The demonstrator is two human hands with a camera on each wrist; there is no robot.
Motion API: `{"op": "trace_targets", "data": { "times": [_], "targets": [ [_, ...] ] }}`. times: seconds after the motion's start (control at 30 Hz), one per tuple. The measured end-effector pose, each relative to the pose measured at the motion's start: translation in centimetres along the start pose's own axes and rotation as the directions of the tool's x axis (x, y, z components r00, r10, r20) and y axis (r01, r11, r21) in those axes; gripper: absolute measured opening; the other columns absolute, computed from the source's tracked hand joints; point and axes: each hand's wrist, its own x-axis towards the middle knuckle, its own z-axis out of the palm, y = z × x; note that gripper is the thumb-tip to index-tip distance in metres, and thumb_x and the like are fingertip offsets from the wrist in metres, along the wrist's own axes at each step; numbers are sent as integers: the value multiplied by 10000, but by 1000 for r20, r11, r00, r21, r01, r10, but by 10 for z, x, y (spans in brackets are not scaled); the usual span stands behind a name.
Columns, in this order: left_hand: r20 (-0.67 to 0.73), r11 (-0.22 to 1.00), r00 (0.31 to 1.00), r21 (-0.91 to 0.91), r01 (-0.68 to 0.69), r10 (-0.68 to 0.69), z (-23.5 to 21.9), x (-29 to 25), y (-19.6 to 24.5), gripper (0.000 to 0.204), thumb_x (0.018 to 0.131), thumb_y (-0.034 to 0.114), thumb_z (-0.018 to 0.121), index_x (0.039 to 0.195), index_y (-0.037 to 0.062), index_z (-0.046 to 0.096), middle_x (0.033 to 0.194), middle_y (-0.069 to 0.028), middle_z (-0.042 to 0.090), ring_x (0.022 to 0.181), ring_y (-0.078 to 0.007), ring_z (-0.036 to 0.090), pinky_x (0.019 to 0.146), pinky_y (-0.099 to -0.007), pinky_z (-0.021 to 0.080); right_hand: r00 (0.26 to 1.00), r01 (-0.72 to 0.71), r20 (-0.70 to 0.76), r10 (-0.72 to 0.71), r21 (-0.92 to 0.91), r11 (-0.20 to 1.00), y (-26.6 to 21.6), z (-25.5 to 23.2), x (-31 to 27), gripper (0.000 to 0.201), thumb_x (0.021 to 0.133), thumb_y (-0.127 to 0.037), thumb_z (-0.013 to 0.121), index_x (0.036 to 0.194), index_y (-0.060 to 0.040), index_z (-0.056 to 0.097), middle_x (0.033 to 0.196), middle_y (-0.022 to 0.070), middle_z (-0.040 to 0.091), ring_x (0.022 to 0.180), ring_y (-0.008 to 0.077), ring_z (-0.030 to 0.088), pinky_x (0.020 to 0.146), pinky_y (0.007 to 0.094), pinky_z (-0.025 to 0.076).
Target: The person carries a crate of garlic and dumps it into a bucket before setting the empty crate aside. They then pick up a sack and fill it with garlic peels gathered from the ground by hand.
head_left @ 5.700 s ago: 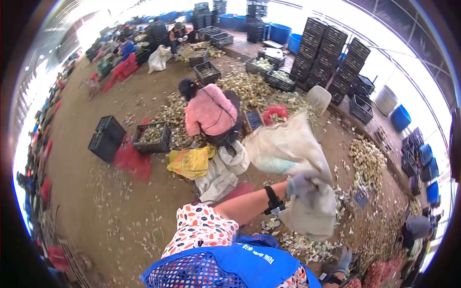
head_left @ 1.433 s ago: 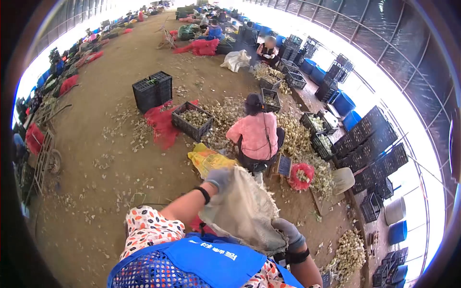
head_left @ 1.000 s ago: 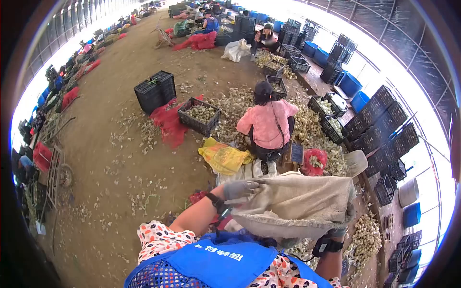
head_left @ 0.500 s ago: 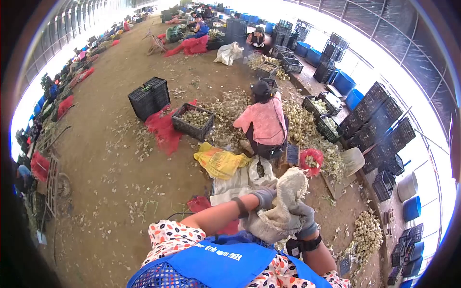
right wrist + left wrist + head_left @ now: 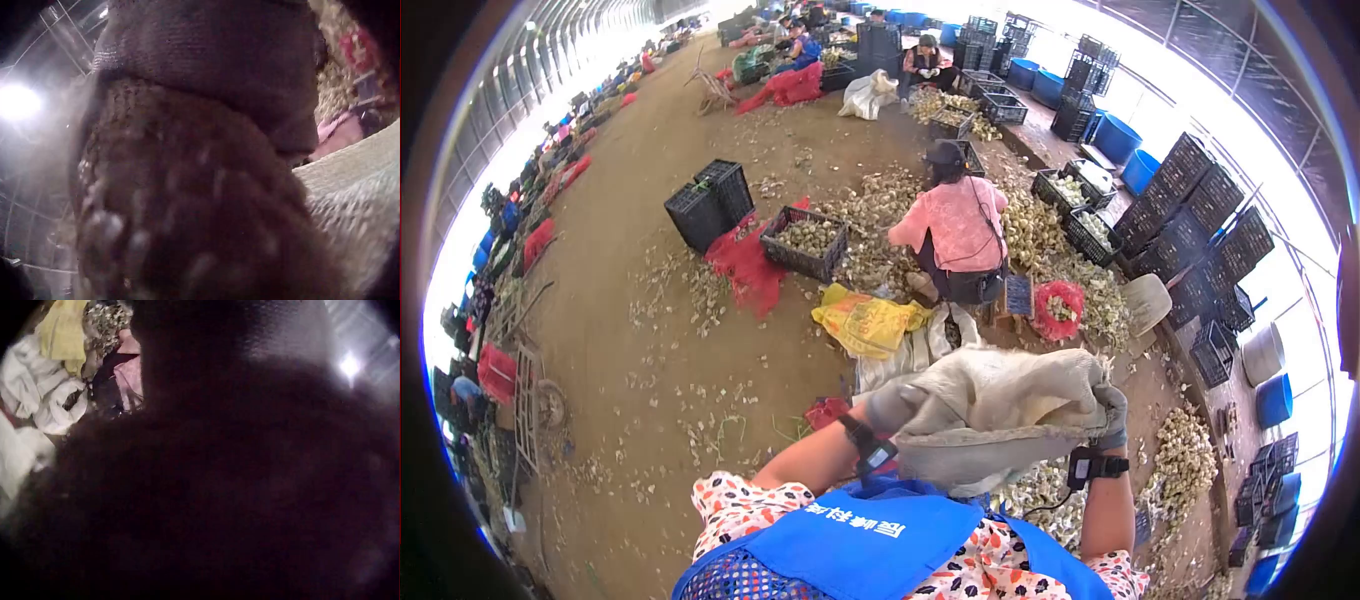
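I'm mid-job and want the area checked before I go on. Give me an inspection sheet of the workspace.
Surface: brown ground, strewn with pale scraps.
Job's things: pale woven sack, raised and bunched in folds.
Clutter: yellow bag and red netting on the ground; crate of pale produce beside the netting.
Hands: left hand, gloved, at the sack's left end, fingers mostly hidden; right hand, gloved, fingers curled over its right edge.
Cables: thin dark cable at the right wrist device; far end not clear.
Surroundings: person in pink crouching ahead; stacked black crates and blue tubs to the right.
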Motion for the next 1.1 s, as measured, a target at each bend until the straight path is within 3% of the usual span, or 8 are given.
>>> {"op": "trace_targets", "data": {
  "times": [0.2, 0.37, 0.43, 0.53, 0.77, 0.9, 1.07, 1.1],
  "targets": [
    [17, 850, 928, -408, -332, 371, 34, -36, 45, 689, 813, 433, 386, 1326, -27, 382, 1329, -230, 430, 1204, -354, 458, 1042, -462, 347, 974, -201, -156, 163, -276, 940, 35, -112, 19, 403, 820, -108, 587, 1190, 36, 513, 1086, 143, 609, 916, 226, 620, 838, 351, 510],
    [-156, 724, 775, -283, -629, 612, 70, -13, 89, 678, 815, 500, 406, 1297, 26, 445, 1283, -162, 498, 1161, -316, 500, 1004, -456, 395, 915, -363, -401, -51, -871, 332, 56, -118, 44, 391, 825, -207, 650, 1152, -6, 579, 1000, 52, 632, 852, 111, 581, 749, 231, 474],
    [-178, 693, 721, -198, -693, 670, 90, -10, 111, 636, 832, 481, 409, 1277, 31, 472, 1251, -145, 528, 1148, -301, 514, 993, -450, 409, 872, -47, -8, -490, -997, -69, 65, -142, 64, 418, 805, -195, 661, 1175, -26, 567, 945, 32, 629, 794, 86, 562, 661, 238, 469],
    [-224, 654, 733, -339, -677, 642, 33, -1, 91, 694, 777, 521, 510, 1304, 73, 449, 1317, -146, 470, 1196, -354, 456, 998, -500, 387, 962, 258, 147, -231, -766, 589, 47, 38, 32, 636, 802, -100, 673, 1352, -26, 361, 1200, 104, 505, 1067, 155, 483, 912, 273, 427],
    [-288, 657, 754, -371, -656, 590, 63, 18, 82, 523, 827, 373, 455, 1222, 35, 513, 1250, -147, 524, 1140, -329, 505, 966, -488, 420, 751, 636, 660, 35, -707, -309, 115, 105, 40, 715, 661, -183, 725, 1311, -90, 442, 1268, 174, 492, 1185, 370, 437, 982, 424, 374],
    [-287, 620, 635, -155, -770, 717, 42, 4, 96, 479, 850, 335, 419, 1191, 20, 536, 1162, -144, 576, 1075, -314, 554, 938, -454, 450, 931, 359, 319, 178, -891, -277, 160, 43, 20, 329, 761, -122, 582, 1088, -102, 611, 955, 122, 632, 917, 329, 583, 819, 413, 449],
    [-364, 607, 644, -227, -762, 673, 47, -12, 102, 487, 875, 348, 381, 1209, 22, 522, 1174, -140, 569, 1075, -306, 557, 940, -431, 458, 758, 617, 605, 245, -786, 32, 193, -35, -6, 312, 798, -191, 570, 1096, -106, 606, 967, 165, 637, 877, 343, 611, 776, 411, 475],
    [-361, 596, 632, -219, -773, 686, 45, -14, 100, 487, 875, 348, 381, 1209, 22, 522, 1174, -140, 569, 1075, -306, 557, 940, -431, 458, 800, 425, 273, 535, -886, -183, 186, -44, 0, 333, 805, -198, 573, 1122, -98, 595, 1001, 162, 636, 911, 339, 608, 801, 401, 473]
  ]
}}
